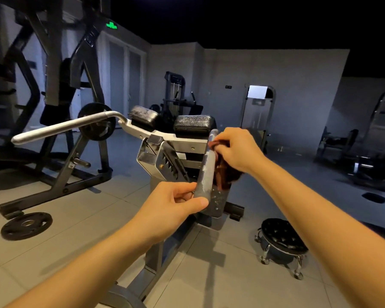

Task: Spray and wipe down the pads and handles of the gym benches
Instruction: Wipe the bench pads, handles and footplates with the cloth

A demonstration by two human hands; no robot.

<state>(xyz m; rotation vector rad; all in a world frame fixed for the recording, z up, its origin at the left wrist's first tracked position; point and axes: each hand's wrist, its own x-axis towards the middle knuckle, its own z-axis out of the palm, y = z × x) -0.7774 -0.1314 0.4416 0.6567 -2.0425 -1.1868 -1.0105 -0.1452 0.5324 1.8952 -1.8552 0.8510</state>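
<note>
A grey gym bench machine stands in front of me with two black pads (pixel 193 123) on top. Its near silver handle (pixel 207 165) rises upright and looks streaked with white residue. My left hand (pixel 178 203) grips the lower end of that handle. My right hand (pixel 238 150) presses a dark reddish-brown cloth (pixel 225 174) against the handle's upper part, and the cloth hangs down beside the bar. A second silver handle (pixel 62 127) sticks out to the left. No spray bottle is in sight.
A black weight plate (pixel 26 225) lies on the tiled floor at left, beside a black plate-loaded rack (pixel 53 85). A low round black stool on wheels (pixel 280 243) stands at right. More machines line the far wall and the right side.
</note>
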